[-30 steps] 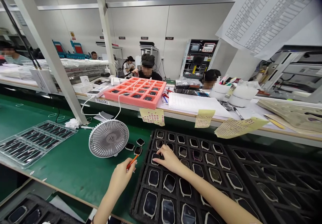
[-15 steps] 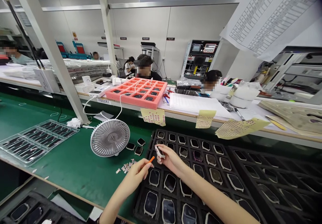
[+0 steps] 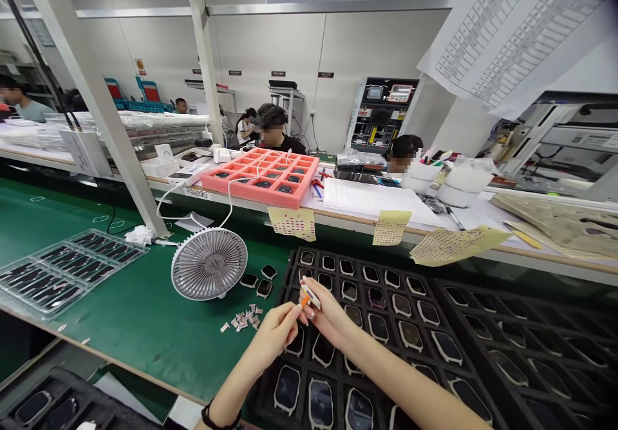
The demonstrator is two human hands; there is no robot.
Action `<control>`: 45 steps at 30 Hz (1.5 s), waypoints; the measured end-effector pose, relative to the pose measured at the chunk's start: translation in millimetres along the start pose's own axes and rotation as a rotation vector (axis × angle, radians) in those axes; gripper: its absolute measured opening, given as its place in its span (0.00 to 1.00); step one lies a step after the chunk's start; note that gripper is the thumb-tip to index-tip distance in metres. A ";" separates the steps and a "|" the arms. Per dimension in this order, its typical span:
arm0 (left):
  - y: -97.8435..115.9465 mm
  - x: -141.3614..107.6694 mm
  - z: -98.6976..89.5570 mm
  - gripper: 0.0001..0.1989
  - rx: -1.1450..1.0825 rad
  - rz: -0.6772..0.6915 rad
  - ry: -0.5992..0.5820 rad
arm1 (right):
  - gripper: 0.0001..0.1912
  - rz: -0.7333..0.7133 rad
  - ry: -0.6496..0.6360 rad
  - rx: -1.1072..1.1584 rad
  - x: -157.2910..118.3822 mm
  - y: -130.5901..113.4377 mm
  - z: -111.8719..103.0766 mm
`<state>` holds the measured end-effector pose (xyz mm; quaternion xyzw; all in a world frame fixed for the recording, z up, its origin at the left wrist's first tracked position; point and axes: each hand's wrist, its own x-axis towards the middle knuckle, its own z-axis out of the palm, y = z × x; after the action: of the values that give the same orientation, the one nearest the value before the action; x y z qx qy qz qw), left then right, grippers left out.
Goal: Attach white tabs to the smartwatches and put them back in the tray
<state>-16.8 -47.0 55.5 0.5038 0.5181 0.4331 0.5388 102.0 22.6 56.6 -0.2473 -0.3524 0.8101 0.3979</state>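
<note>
My left hand (image 3: 276,335) pinches a thin orange stick-like tool (image 3: 304,300), closed around its lower end. Its tip meets the side of a silver watch case (image 3: 313,297), which my right hand (image 3: 329,313) grips between thumb and fingers, tilted on edge. Both hands are over the left part of a black foam tray (image 3: 348,340) with watches in its pockets. Several small pale pieces (image 3: 240,320) lie scattered on the green mat left of my left hand. Behind them are three loose watches (image 3: 264,288).
A grey fan (image 3: 210,264) stands on the green mat (image 3: 159,314), left of the hands. Clear trays of dark parts (image 3: 72,266) lie further left. Another black tray (image 3: 502,333) is at right. A pink foam tray (image 3: 299,195) rests on the shelf, with people beyond.
My left hand has moved right and slightly up, bringing the orange tool against the watch case. My right hand has turned the case so its side faces the tool.
</note>
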 end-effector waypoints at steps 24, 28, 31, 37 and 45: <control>0.2 7.1 3.3 0.29 -0.107 0.014 -0.012 | 0.21 -0.004 0.042 0.058 -4.1 2.9 5.7; -2.2 8.5 5.7 0.28 -0.186 -0.006 0.008 | 0.21 -0.018 0.067 0.095 -2.6 3.3 5.6; -3.8 8.2 5.5 0.28 -0.199 -0.013 0.003 | 0.22 -0.014 0.074 0.103 -2.6 3.3 4.9; -7.0 5.2 5.1 0.27 -0.219 0.007 -0.021 | 0.23 0.000 0.081 0.101 -5.7 4.3 5.9; -3.1 3.5 2.5 0.28 -0.144 0.014 0.089 | 0.18 -0.049 0.111 -0.058 -13.5 -2.0 4.9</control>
<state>-14.2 -44.1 51.9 0.4474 0.5056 0.4951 0.5469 107.2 10.6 62.8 -0.2944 -0.3590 0.7748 0.4291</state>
